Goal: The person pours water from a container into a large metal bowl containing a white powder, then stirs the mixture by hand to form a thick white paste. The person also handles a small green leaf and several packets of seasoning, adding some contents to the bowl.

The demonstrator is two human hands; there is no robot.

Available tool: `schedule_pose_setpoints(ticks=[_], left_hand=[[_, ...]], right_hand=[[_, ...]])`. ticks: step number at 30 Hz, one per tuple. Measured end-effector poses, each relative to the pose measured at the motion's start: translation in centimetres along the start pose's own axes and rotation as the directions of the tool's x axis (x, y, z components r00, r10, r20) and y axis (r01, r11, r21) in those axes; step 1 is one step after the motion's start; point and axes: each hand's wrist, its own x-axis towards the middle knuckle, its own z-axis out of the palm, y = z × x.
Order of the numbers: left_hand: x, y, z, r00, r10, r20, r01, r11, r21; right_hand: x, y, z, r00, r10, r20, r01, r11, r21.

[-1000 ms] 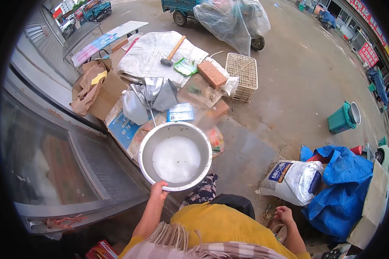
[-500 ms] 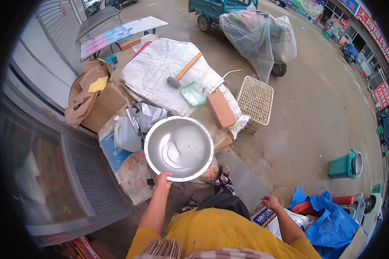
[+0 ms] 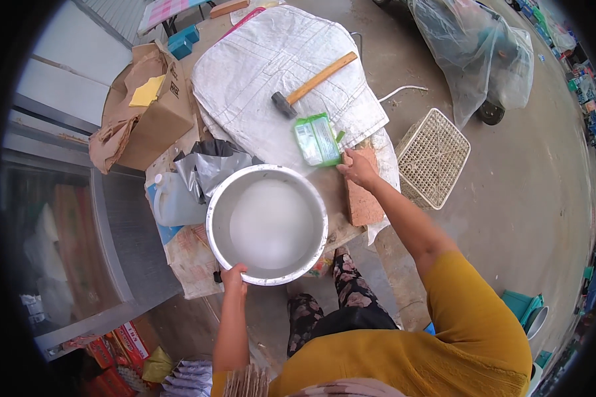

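My left hand (image 3: 235,279) grips the near left rim of a metal basin (image 3: 215,228), whose pale bottom may hold shallow liquid. Ahead of it, my right hand (image 3: 356,167) reaches with fingers apart to the right edge of a green-and-white packet (image 3: 314,139), above a reddish brick (image 3: 363,202); whether it touches either is unclear. A wooden-handled hammer (image 3: 324,78) lies on a white quilted sheet (image 3: 238,73). Left of the basin are crumpled silver wrapping (image 3: 208,169) and a translucent jug (image 3: 175,202).
An open cardboard box (image 3: 162,126) stands left, beside a framed glass panel (image 3: 66,245). A cream plastic crate (image 3: 437,152) is at the right, below a plastic-covered vehicle (image 3: 470,59). Green bins (image 3: 520,308) sit farther right; red packages (image 3: 119,347) lie lower left.
My right hand has moved from low at my side up and forward to the packet and brick. My body is closer to the piled items, the left hand still gripping the basin.
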Motion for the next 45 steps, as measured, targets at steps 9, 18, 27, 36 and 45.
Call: schedule_pose_setpoints(ticks=[9, 18, 27, 36, 45], left_hand=[[-3.1, 1.9, 2.6, 0.995, -0.048, -0.085, 0.05, 0.998, 0.027], [-3.0, 1.0, 1.9, 0.993, -0.027, -0.111, 0.028, 1.0, 0.011], [-2.4, 0.6, 1.5, 0.994, -0.077, -0.071, 0.077, 0.997, -0.01], [-1.4, -0.6, 0.4, 0.997, -0.072, -0.035, 0.075, 0.994, 0.076], [-0.9, -1.7, -0.9, 0.999, -0.037, 0.007, 0.037, 0.999, 0.032]], right_hand=[[9.8, -1.3, 3.0, 0.991, 0.118, -0.063, -0.131, 0.951, -0.282], [-0.9, -10.6, -0.8, 0.908, -0.417, 0.021, 0.381, 0.805, -0.454], [-10.5, -13.3, -0.2, 0.717, -0.591, 0.37, 0.694, 0.55, -0.465], [-12.0, -11.8, 1.6, 0.7, -0.606, 0.379, 0.711, 0.539, -0.451], [-8.7, -7.3, 0.5, 0.807, -0.452, 0.38, 0.559, 0.793, -0.242]])
